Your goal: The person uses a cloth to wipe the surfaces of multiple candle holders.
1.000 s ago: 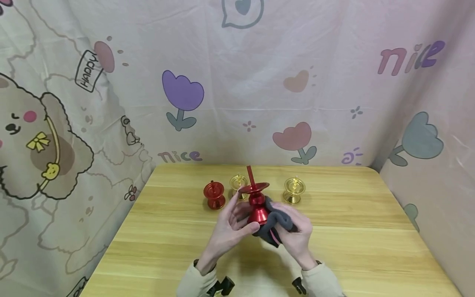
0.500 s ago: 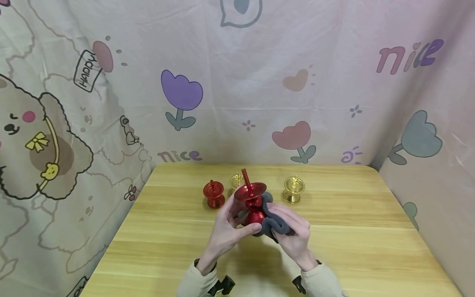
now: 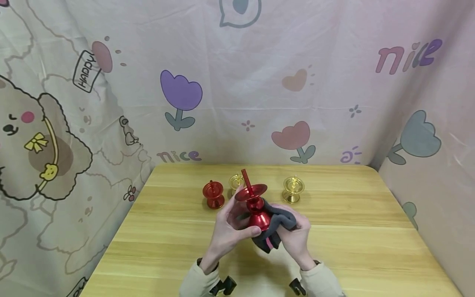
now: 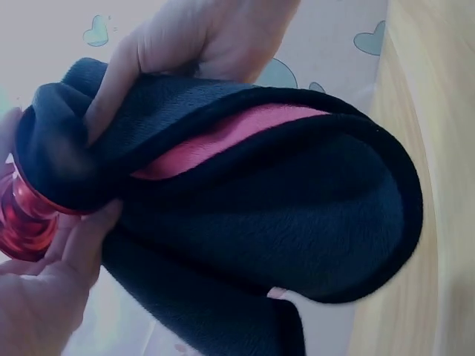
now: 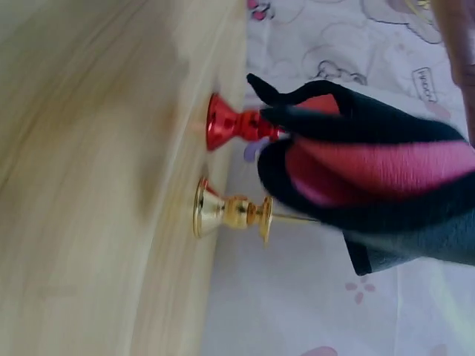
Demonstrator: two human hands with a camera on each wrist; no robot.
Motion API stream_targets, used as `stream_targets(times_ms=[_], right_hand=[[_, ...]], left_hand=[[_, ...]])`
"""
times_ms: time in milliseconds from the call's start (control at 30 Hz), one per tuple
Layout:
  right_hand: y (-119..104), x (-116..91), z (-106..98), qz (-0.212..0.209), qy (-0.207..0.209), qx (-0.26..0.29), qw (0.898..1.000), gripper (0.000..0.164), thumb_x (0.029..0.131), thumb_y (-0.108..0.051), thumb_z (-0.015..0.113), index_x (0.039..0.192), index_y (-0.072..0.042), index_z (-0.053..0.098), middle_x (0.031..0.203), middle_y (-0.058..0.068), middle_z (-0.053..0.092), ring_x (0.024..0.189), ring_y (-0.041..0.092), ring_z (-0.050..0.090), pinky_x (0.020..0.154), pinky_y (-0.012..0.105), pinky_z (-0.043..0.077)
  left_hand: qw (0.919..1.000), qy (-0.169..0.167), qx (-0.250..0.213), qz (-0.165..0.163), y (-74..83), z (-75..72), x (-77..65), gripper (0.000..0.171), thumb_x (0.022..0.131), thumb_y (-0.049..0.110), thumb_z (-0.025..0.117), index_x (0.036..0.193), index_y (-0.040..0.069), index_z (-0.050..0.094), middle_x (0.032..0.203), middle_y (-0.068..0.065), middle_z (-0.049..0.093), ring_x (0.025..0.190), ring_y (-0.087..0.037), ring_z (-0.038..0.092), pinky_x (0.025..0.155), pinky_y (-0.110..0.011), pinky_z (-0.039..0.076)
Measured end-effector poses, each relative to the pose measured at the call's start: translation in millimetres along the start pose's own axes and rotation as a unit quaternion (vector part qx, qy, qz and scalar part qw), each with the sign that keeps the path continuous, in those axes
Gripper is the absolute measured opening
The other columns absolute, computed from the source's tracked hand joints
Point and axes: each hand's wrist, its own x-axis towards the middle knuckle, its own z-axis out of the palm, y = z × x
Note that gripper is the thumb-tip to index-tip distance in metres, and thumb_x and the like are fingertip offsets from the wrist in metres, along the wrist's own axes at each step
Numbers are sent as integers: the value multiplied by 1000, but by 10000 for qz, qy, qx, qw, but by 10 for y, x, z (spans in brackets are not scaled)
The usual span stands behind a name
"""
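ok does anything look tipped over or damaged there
Nothing stands out. One small red candlestick and two gold candlesticks stand upright; the other red candlestick leans, but the left grip holds it.

A plain cream fabric left sleeve (image 3: pixel 196 282), and a matching right sleeve (image 3: pixel 322 282)! Dark wristband edges (image 3: pixel 199 262) peek out of both, small blocky black fittings (image 3: pixel 229 284) jut inward beside each, then a bare left grip (image 3: pixel 226 233), bare right grip (image 3: pixel 298 238).

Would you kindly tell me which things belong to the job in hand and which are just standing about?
In use:
raised red candlestick, in the left hand
grey cloth, in the right hand

Seemingly idle:
standing red candlestick
two gold candlesticks
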Motion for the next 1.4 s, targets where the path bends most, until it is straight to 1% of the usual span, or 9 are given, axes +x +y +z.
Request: stream_targets(times_ms=[133,267,367,600,867,1000,1133,1267,1400], right_hand=[[-25,-16,2,475,142,269,9984,47,70,30,62,107,4,75,109,-6,77,101,8,73,90,19,56],[2,-15,-9,227,233,69,9994,46,69,29,62,105,4,75,108,-3,78,101,10,74,91,20,57],[30,-18,-21,-49,154,-115,9998,44,68,27,62,104,6,75,107,1,78,102,12,74,92,21,57],[85,-66,-82,-299,32,-186,9994,35,70,22,69,102,9,74,108,7,78,104,13,73,93,22,57],[76,-116,-181,-52,-219,-189,9996,38,70,21,73,106,10,73,110,8,77,106,14,72,94,22,56],[55,-147,-257,529,-497,-433,9964,45,66,24,73,107,5,74,111,-1,77,106,8,71,93,19,55],[14,-178,-349,1654,-604,-378,9836,41,71,22,74,108,3,75,109,-13,76,102,3,70,86,17,56],[-19,-204,-428,2843,-151,-65,9586,33,78,15,74,103,-7,78,98,-12,78,88,5,72,74,20,59],[-17,-213,-507,3438,425,576,9363,40,80,19,68,97,-16,79,90,-6,77,81,7,72,69,23,62]], left_hand=[[9997,-73,-153,-152,19,-1,4,96,81,7,84,159,6,28,128,-13,64,113,-11,66,94,-34,59],[9984,-202,-33,-529,43,16,15,95,82,8,83,160,20,29,133,-23,61,118,-12,65,97,-35,58],[9966,-249,231,-747,48,32,18,99,79,9,85,159,26,29,137,-22,59,120,-15,63,99,-35,57],[9935,-55,256,-1109,45,39,3,102,80,9,84,161,18,22,125,-24,61,115,-18,65,95,-34,59],[9878,-73,208,-1541,33,43,19,100,83,11,81,162,16,20,123,-24,63,114,-20,64,95,-35,60],[9821,66,409,-1840,8,54,35,98,82,12,82,161,17,24,125,-20,66,112,-23,64,92,-36,60],[9773,164,403,-2071,-36,47,62,97,81,13,81,160,15,26,125,-20,67,110,-22,64,90,-33,60],[9777,88,315,-2076,-93,7,114,95,83,12,80,160,11,25,126,-24,65,110,-25,63,86,-28,59],[9781,32,399,-2043,-168,-56,186,96,82,14,81,160,11,24,128,-24,64,108,-21,63,86,-27,59]])
